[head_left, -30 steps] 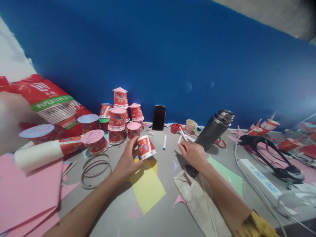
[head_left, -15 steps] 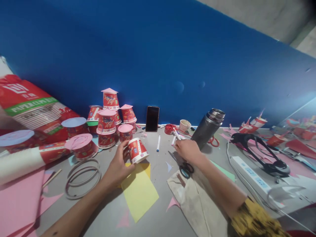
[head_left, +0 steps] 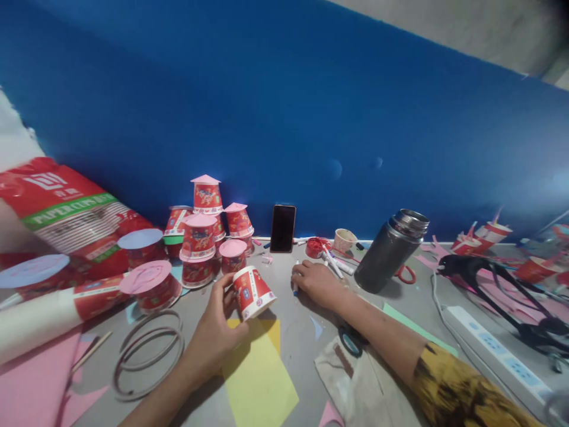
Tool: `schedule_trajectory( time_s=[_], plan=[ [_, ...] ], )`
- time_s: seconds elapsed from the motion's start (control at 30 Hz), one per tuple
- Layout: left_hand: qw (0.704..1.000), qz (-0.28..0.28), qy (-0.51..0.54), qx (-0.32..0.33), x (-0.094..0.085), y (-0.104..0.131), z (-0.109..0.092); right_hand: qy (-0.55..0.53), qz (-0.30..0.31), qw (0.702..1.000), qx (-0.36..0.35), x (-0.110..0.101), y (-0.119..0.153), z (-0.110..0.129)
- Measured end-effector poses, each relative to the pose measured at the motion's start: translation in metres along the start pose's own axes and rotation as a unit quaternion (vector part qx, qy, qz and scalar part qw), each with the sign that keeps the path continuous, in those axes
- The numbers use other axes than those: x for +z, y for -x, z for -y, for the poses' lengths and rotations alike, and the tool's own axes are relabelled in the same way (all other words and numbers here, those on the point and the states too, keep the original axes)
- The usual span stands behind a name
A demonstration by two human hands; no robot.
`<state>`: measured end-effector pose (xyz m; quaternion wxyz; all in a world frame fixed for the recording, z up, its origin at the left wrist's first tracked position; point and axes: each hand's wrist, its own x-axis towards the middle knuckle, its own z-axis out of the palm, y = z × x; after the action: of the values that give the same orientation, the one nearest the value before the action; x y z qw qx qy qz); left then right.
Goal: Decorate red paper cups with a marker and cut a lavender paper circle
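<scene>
My left hand (head_left: 224,320) holds a red and white paper cup (head_left: 253,292) tilted above a yellow sheet of paper (head_left: 261,379), its fingers behind the cup and thumb along the rim. My right hand (head_left: 317,286) rests on the table with its fingers curled down onto a white marker (head_left: 296,288) with a blue tip; the fingers hide part of it. More markers (head_left: 332,262) lie just beyond that hand. Under the right forearm are dark-handled scissors (head_left: 350,343) and a beige cloth (head_left: 373,388), both partly covered.
Stacked red cups with pink paper tops (head_left: 198,237) stand at back left beside a paper-cup bag (head_left: 84,219). A phone (head_left: 283,229) leans on the blue wall. A dark flask (head_left: 389,252) and a power strip (head_left: 500,350) are to the right. Grey rings (head_left: 149,356) lie at left.
My right hand has moved left from the pile of markers to the single marker in the middle. My left hand still holds the cup. The view has shifted slightly.
</scene>
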<state>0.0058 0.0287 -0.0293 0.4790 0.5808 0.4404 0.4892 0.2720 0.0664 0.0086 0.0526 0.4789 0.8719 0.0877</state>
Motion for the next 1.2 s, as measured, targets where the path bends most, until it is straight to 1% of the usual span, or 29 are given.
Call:
schedule_trajectory(
  time_s=[0.1,0.17,0.2,0.27,0.33,0.37,0.43,0.5,0.6,0.7,0.83,0.9,1.0,1.07,1.1,1.13,1.17,1.2],
  plan=[
    [1.0,-0.017,-0.007,0.0,0.0,-0.001,0.009,0.0,-0.002,1.0,0.007,0.004,0.0,-0.002],
    [1.0,-0.028,-0.008,0.001,0.0,-0.002,0.014,0.0,-0.01,0.999,0.034,0.006,0.003,-0.003],
    [1.0,-0.03,-0.004,0.0,0.001,-0.002,0.016,-0.001,-0.017,0.998,0.065,0.006,0.006,-0.005],
    [1.0,-0.019,0.006,-0.006,0.001,-0.001,0.014,0.006,-0.028,0.988,0.153,0.006,0.014,-0.012],
    [1.0,-0.007,0.008,-0.016,0.001,-0.001,0.01,0.019,-0.039,0.97,0.24,0.005,0.024,-0.022],
    [1.0,-0.004,0.007,-0.022,0.001,0.0,0.007,0.024,-0.043,0.961,0.272,0.004,0.028,-0.027],
    [0.999,-0.006,0.006,-0.033,0.0,0.0,0.004,0.029,-0.043,0.946,0.321,0.004,0.033,-0.037],
    [0.999,0.003,0.011,-0.034,0.0,0.0,0.003,0.026,-0.035,0.936,0.349,0.006,0.034,-0.044],
    [0.999,0.02,0.027,-0.02,0.0,0.001,0.008,0.013,-0.022,0.933,0.36,0.011,0.031,-0.048],
    [0.999,0.026,0.028,-0.006,0.001,0.002,0.011,0.001,-0.016,0.932,0.361,0.016,0.028,-0.05],
    [0.999,0.047,0.022,0.004,0.004,0.004,0.006,-0.018,-0.014,0.932,0.362,0.018,0.028,-0.053],
    [0.999,0.048,0.023,0.008,0.006,0.005,0.002,-0.035,-0.019,0.931,0.363,0.016,0.029,-0.053],
    [0.998,0.062,0.023,0.01,0.007,0.007,-0.001,-0.069,-0.042,0.931,0.356,0.008,0.036,-0.048],
    [0.997,0.076,0.013,0.014,0.006,0.007,-0.001,-0.125,-0.083,0.931,0.333,-0.001,0.045,-0.039],
    [0.996,0.083,0.005,0.016,0.006,0.007,-0.001,-0.251,-0.143,0.908,0.304,-0.007,0.051,-0.033],
    [0.996,0.09,-0.001,0.018,0.005,0.007,0.0,-0.389,-0.185,0.862,0.268,-0.013,0.057,-0.025],
    [0.995,0.095,-0.005,0.02,0.005,0.007,0.001,-0.514,-0.193,0.807,0.218,-0.019,0.063,-0.016],
    [0.995,0.1,-0.007,0.022,0.004,0.007,0.001,-0.611,-0.19,0.75,0.169,-0.024,0.069,-0.006]
  ],
)
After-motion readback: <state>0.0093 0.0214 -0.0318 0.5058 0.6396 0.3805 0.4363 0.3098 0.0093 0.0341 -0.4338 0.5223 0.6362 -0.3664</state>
